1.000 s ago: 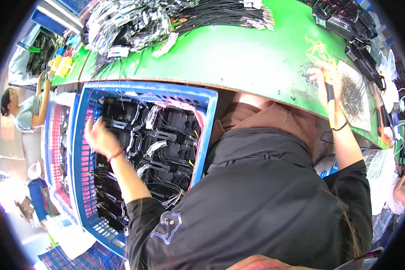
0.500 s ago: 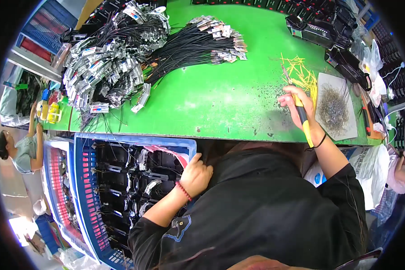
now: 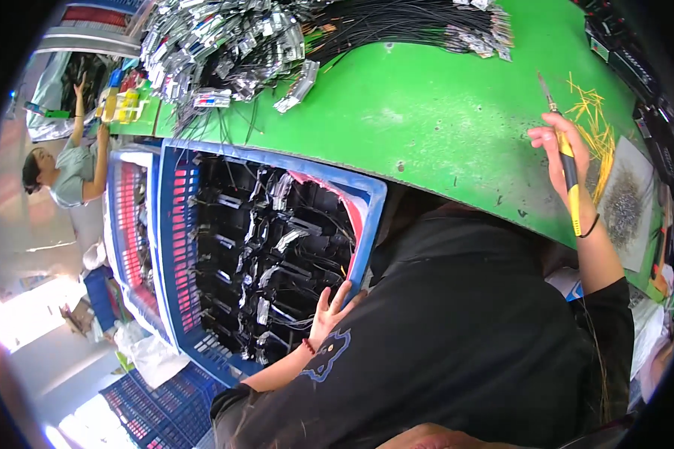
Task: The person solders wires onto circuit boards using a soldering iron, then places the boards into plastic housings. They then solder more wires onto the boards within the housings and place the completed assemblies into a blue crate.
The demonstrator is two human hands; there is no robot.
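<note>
My right hand (image 3: 562, 153) is closed around a slim tool with a yellow-and-black handle (image 3: 571, 187). Its thin metal tip points away over the green table. Yellow thin strips (image 3: 597, 135) lie just beyond that hand. At the near right edge of a blue plastic crate (image 3: 368, 239), my left hand (image 3: 331, 318) has its fingers apart, resting at the rim. Rows of black housings with silvery parts and wires (image 3: 254, 254) fill the crate, and a pink liner (image 3: 352, 213) shows along its side.
A heap of silvery connectors with black leads (image 3: 232, 52) covers the table's far left. A bundle of black cables (image 3: 397, 22) lies beside it. Dark bits cover a pale board (image 3: 625, 206) at right. Black housings (image 3: 625, 63) line the far right. Another person (image 3: 67, 176) works at left.
The view has shifted, so the table now sits higher and tilted. My left hand has moved from the crate's corner down its near side, and its fingers have spread. The right hand keeps the tool.
</note>
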